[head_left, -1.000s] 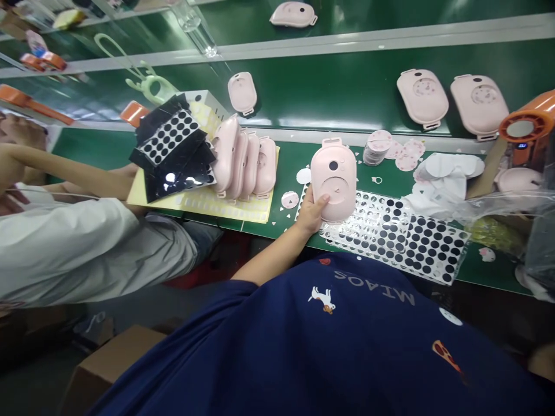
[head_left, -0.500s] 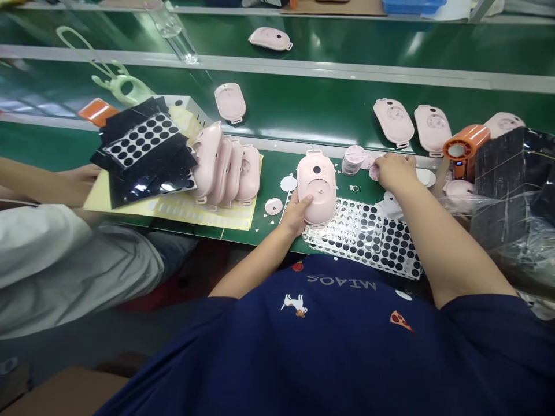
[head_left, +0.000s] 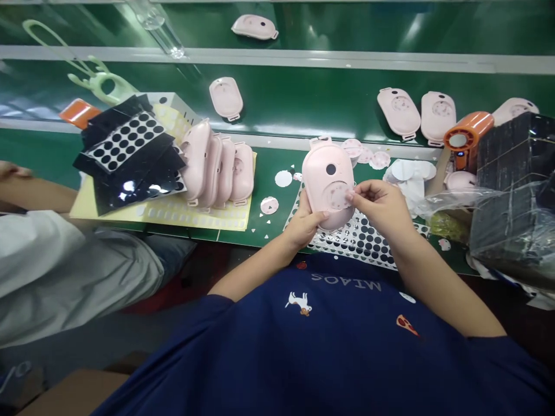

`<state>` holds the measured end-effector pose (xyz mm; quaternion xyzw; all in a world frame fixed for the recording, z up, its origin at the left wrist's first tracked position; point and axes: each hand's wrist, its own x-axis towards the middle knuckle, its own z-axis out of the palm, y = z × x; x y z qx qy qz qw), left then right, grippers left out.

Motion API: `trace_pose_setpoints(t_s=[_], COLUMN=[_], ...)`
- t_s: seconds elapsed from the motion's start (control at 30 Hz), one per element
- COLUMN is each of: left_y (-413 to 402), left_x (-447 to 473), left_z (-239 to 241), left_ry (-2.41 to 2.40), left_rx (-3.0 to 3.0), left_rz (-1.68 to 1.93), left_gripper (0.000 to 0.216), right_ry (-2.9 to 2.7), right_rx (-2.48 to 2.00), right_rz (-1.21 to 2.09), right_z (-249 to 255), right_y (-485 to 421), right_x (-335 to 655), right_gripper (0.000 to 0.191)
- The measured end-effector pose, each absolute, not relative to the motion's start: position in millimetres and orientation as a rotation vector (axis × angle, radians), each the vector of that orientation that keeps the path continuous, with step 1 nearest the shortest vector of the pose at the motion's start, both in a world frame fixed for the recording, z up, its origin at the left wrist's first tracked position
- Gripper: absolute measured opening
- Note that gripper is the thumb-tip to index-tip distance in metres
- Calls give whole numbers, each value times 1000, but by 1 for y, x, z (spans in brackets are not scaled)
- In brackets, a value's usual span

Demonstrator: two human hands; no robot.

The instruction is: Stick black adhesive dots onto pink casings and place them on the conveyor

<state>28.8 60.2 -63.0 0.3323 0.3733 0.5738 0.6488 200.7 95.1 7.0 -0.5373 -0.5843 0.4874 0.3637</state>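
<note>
A person's two bare hands meet above a green surface (head_left: 265, 184). The left hand (head_left: 303, 224) grips the lower left of a pink case (head_left: 321, 164), its thumb lying across the front. The right hand (head_left: 384, 207) pinches the right edge of a round patterned sticker (head_left: 336, 195), which lies over the case's circular recess, below a black dot. The case is held up in front of the person's chest, over a sheet of black dots (head_left: 373, 245). Just beyond it sit more round stickers (head_left: 380, 160). To the left, four cases (head_left: 202, 164) lean together on a yellow sheet (head_left: 160, 218), beside black sheets (head_left: 139, 185). An orange fan (head_left: 470, 133) stands to the right. At far left, a co-worker's grey sleeve (head_left: 34, 242) shows.
</note>
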Motion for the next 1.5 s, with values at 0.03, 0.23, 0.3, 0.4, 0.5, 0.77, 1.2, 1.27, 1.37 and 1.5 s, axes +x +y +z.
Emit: trace_pose_setpoints(t_s=[0.03,0.23,0.3,0.4,0.5,0.77,1.2,1.27,1.37,1.5], left_y=[58,54,57,61,62,60,55,53,52,52], left_x=[32,41,41,38,37,28,28,26,23,21], left_z=[-62,-59,-59,-55,-48,-40,-47,-45,-43,-47], left_ry=[843,848,834,862,867,828,885,914,938,970], left_rx=[776,817,777,713,682,564,632,642,684,754], left_rz=[1306,1324,1334,1313,1240,1226,1055,1069,1071,1056], left_gripper=[99,98,94,86,74,70,63,63,67,71], right_ry=[-1533,-1740,-1811,-2115,-2411,-2533,-2758,-2745,-2714,-2558], right_rx=[-1395,-1228,-1153,-1041,-896,-842,-697,-700,-671,-720], right_rz=[1151,775,713,492,113,-150,-11,31,151,243], right_z=[6,12,19,30,28,2,-12,-13,-18,-23], right_y=[93,84,82,84,87,66,59,60,64,70], right_x=[199,208,213,218,216,220,246,248,253,251], right_gripper=[31,13,6,13,17,22,49,51,50,34])
